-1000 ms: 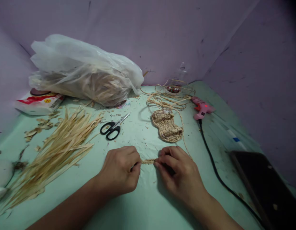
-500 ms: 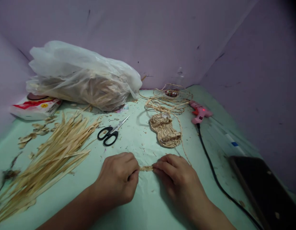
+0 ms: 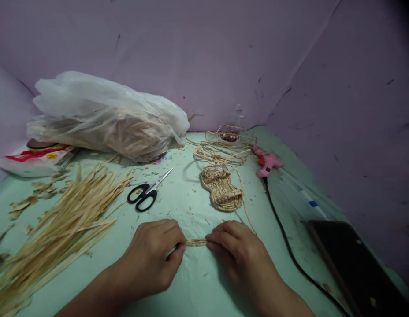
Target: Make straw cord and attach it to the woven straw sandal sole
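Between my two hands a short length of twisted straw cord (image 3: 196, 242) is stretched level, its strands side by side. My left hand (image 3: 154, 253) is closed and pinches the cord's left end. The right end sits between the thumb and fingertips of my right hand (image 3: 239, 251). One strand runs from behind the right hand up past a coiled, woven cord piece (image 3: 222, 188) with a narrowed middle, which lies just beyond my hands. Loose loops of cord (image 3: 221, 154) lie behind that piece. How far the cord reaches inside my fingers is hidden.
Black-handled scissors (image 3: 146, 196) and a heap of dry straw strips (image 3: 75, 211) lie to the left. Behind them rest a stuffed plastic bag (image 3: 115, 123) and a red-and-white pack (image 3: 37, 160). On the right are a pink glue gun (image 3: 266, 162), its black cable (image 3: 287, 251) and a dark phone-like slab (image 3: 353, 264).
The whole view has shifted slightly, so everything appears a little lower and further left. Both hands keep their grip on the cord with almost the same pose.
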Demonstrator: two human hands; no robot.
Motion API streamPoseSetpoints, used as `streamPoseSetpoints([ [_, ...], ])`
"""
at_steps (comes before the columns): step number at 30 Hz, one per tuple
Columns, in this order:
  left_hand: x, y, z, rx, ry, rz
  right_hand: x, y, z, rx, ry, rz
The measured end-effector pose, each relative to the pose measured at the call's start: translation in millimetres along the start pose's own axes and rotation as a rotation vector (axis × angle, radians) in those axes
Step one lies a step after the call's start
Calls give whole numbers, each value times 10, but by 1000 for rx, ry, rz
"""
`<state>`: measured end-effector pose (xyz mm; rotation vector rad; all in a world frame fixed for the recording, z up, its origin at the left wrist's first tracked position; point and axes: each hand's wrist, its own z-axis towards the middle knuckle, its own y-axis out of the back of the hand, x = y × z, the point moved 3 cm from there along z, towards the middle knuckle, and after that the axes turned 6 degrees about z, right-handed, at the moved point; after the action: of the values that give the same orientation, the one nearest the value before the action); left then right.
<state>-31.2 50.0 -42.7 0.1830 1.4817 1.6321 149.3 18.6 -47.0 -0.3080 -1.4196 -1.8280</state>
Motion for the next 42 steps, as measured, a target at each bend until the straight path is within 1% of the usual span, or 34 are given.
streamPoseSetpoints([
  [3, 8, -7, -4, -20, 10, -18, 17, 17, 16, -1, -53, -4],
  [11, -16, 9, 7, -11, -21, 33, 11, 18, -1, -22, -23, -35],
  [16, -30, 34, 22, -1, -26, 36, -20, 39, -1, 53, -75, 7],
  [20, -22, 32, 19, -1, -14, 41, -4, 48, 9, 94, -86, -6],
  [34, -18, 28, 18, 16, -5, 28, -5, 62, 16, 148, -184, -47],
  [42, -19, 25, 24, 9, 5, 28, -9, 60, 21, 129, -144, -128],
])
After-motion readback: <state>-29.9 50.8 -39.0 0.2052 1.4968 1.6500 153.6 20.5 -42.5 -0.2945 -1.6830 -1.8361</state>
